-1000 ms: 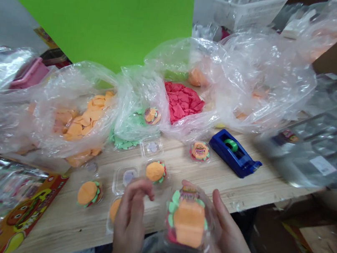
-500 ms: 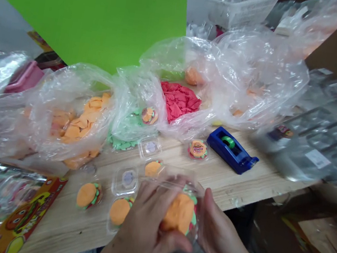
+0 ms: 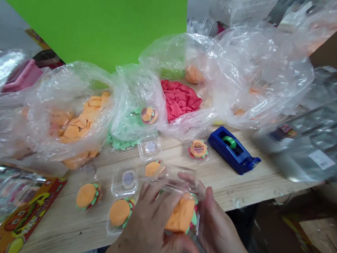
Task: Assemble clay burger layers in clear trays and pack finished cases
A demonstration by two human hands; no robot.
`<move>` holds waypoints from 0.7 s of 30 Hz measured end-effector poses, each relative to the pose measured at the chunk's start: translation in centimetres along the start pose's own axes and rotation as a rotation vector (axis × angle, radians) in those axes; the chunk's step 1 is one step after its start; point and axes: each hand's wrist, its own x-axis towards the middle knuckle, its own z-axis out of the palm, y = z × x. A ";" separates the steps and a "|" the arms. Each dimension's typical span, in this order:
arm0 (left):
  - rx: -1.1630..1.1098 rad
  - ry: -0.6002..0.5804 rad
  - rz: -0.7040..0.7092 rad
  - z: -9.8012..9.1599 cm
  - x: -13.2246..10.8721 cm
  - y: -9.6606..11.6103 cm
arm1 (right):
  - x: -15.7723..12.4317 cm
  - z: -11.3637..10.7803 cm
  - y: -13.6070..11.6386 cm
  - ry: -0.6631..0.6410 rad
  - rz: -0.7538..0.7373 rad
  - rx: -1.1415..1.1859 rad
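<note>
The left hand (image 3: 152,221) is bent over a clear box (image 3: 199,220), its fingers across the top and its thumb stretched along the near side, while the right hand (image 3: 220,233) is cupped against the box's right side with the thumb raised; between them they hold it above the near edge of the table (image 3: 67,229). Inside the box is a toy burger (image 3: 182,215) with an orange bun and green and red edges, partly covered by the left hand. Just left of that hand, a second burger (image 3: 119,213) sits in an open case, its clear lid (image 3: 118,180) lying behind it, and a third burger (image 3: 86,196) stands further left. Near the table's left edge is a printed carton (image 3: 36,214) of packed burgers, blurred. Beyond the hands are a fourth burger (image 3: 152,169), a labelled burger (image 3: 199,149) and, just right of it, a blue tape dispenser (image 3: 233,151). Farther back, plastic bags contain orange pieces (image 3: 76,125), green pieces (image 3: 123,142) and red pieces (image 3: 180,101); clear trays (image 3: 308,143) lie to the right. Behind everything rise a green panel (image 3: 87,8) and a white basket (image 3: 236,10).
</note>
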 end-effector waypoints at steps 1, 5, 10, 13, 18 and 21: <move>-0.021 0.013 0.015 0.1 -0.1 0.0 | 0.1 0.1 -0.2 0.000 -0.003 -0.002; -0.251 0.267 0.017 0.4 -0.7 -0.3 | 0.2 0.8 -1.0 -0.018 -0.028 0.052; -0.669 0.717 -0.273 0.2 -0.9 -0.7 | 0.1 0.9 -1.3 0.023 0.006 0.021; -0.614 0.384 -0.260 -0.2 -1.3 -0.8 | 0.0 0.6 -1.2 0.009 -0.012 -0.002; -0.559 0.236 -0.124 -0.2 -2.7 -0.7 | -0.3 0.4 -1.1 0.007 -0.037 0.103; -0.524 0.239 -0.147 -0.3 -3.1 -0.6 | -0.3 0.4 -1.1 -0.001 -0.038 0.147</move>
